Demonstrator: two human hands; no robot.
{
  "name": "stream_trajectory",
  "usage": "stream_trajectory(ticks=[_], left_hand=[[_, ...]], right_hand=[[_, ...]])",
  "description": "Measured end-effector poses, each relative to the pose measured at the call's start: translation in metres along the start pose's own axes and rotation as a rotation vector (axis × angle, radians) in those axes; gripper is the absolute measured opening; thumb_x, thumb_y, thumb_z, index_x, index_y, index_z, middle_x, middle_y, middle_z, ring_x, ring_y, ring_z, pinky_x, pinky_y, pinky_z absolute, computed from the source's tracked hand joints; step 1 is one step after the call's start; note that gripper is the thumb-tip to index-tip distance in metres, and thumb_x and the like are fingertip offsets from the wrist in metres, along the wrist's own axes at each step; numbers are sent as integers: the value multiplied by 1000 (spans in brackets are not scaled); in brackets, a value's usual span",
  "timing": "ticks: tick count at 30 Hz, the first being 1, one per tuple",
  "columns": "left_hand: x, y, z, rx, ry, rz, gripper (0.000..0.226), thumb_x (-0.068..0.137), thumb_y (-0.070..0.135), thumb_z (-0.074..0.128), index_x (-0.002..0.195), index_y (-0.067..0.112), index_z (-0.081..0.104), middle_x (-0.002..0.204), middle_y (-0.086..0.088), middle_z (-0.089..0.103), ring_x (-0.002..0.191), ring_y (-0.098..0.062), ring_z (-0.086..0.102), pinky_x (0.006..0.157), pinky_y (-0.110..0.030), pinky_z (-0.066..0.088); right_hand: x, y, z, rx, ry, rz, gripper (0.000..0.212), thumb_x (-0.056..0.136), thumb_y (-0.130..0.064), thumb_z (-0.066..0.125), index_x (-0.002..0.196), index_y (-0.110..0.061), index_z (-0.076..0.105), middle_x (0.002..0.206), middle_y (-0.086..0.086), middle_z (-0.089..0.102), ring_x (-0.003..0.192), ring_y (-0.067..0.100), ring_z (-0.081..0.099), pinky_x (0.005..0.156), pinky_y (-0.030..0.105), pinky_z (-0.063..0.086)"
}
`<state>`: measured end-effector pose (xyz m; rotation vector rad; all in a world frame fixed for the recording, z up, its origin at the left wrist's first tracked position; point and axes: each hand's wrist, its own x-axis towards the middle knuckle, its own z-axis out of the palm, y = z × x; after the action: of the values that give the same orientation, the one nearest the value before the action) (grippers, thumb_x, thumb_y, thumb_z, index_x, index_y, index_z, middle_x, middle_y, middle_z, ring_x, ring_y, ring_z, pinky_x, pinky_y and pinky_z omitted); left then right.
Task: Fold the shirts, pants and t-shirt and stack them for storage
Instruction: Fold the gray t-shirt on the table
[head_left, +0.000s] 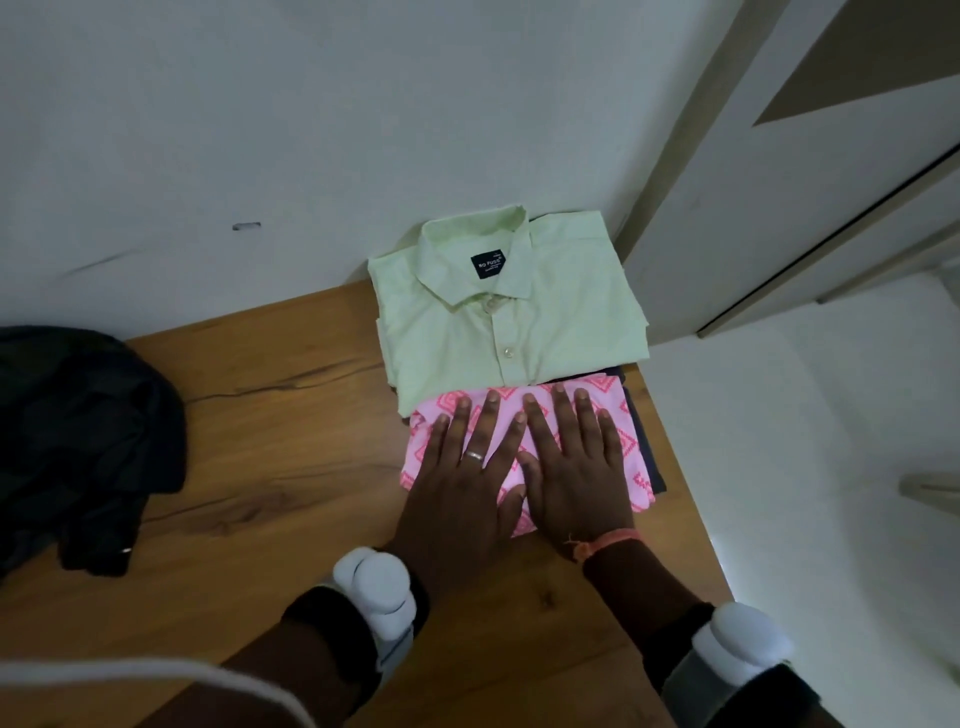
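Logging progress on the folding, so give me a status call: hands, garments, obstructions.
Left hand and right hand flat on pink patterned garment. Green shirt folded behind it. Dark clothes unfolded, far left. Nothing blocking.

Tabletop (291, 415): wood, warm brown, visible grain and dark knots, smooth satin finish. Green shirt (519, 332) at far right corner: smooth matt woven cloth, glossy pale buttons, dark label at collar. Pink patterned garment (618, 447) near right edge: soft matt cloth. Dark garment (83, 441) at left edge: matt, crumpled cloth. Ring (474, 455) on left hand (462, 493): shiny metal. Wrist devices (376, 587): smooth white plastic. Wall (260, 130): matt white.
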<state>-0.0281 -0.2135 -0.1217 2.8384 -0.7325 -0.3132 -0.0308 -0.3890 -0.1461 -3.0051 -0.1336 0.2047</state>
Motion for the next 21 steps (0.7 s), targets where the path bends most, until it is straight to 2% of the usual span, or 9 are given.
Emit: stream_trajectory(ticks=[3, 7, 11, 13, 15, 17, 18, 20, 21], left_hand=[[2, -3, 2, 3, 48, 27, 67, 105, 49, 35, 164, 18, 27, 172, -14, 15, 159, -38, 14, 126, -58, 18], [6, -7, -7, -37, -34, 57, 71, 103, 48, 38, 166, 20, 20, 173, -12, 13, 159, -38, 10, 128, -57, 12], [10, -25, -30, -35, -162, 72, 78, 90, 54, 31, 159, 19, 41, 164, -18, 36, 146, -48, 39, 115, -63, 38], [33, -33, -48, -63, -302, 172, 77, 93, 54, 24, 160, 18, 37, 165, -23, 31, 147, -48, 38, 117, -59, 36], [21, -56, -76, -34, -322, 177, 66, 102, 44, 30, 160, 13, 34, 165, -24, 30, 148, -43, 38, 119, -49, 34], [4, -81, -96, -67, -254, 132, 59, 106, 35, 43, 159, 10, 37, 163, -24, 36, 145, -40, 42, 116, -44, 36], [-11, -98, -101, -102, -180, 104, 58, 105, 33, 47, 157, 9, 40, 161, -23, 40, 143, -40, 45, 114, -44, 39], [-48, -136, -108, -133, -89, 8, 56, 105, 33, 48, 156, 10, 42, 159, -20, 43, 142, -39, 46, 112, -45, 41], [-56, -144, -109, -122, -80, -44, 55, 106, 34, 48, 157, 11, 41, 161, -18, 42, 143, -38, 44, 113, -45, 39]], right_hand=[[0, -5, -3, -14, -13, 21, 64, 102, -53, 30, 157, -22, 36, 165, 13, 29, 153, 37, 21, 124, 55, 15], [3, -4, -9, -22, -110, 50, 66, 103, -52, 19, 160, -21, 28, 166, 15, 24, 154, 39, 18, 124, 57, 16], [7, -23, -39, -56, -173, 64, 70, 100, -52, 14, 162, -19, 22, 165, 19, 25, 152, 43, 20, 122, 60, 15], [19, -24, -55, -126, -319, 164, 69, 102, -48, 20, 163, -18, 12, 167, 18, 18, 153, 41, 17, 122, 56, 15], [24, -51, -76, -155, -391, 253, 60, 102, -40, 35, 155, -10, 30, 156, 21, 38, 142, 39, 39, 112, 44, 36], [25, -87, -95, -87, -470, 227, 43, 101, -32, 49, 137, -10, 56, 139, 16, 59, 125, 34, 57, 91, 29, 48], [29, -111, -100, -119, -472, 186, 38, 99, -31, 53, 131, -13, 62, 134, 12, 63, 122, 32, 60, 92, 31, 49], [46, -171, -114, -363, -338, 132, 34, 94, -37, 54, 122, -20, 65, 128, 5, 66, 119, 29, 62, 99, 39, 43], [53, -185, -120, -390, -268, 83, 33, 94, -36, 53, 121, -20, 65, 126, 4, 67, 118, 28, 63, 98, 39, 43]])
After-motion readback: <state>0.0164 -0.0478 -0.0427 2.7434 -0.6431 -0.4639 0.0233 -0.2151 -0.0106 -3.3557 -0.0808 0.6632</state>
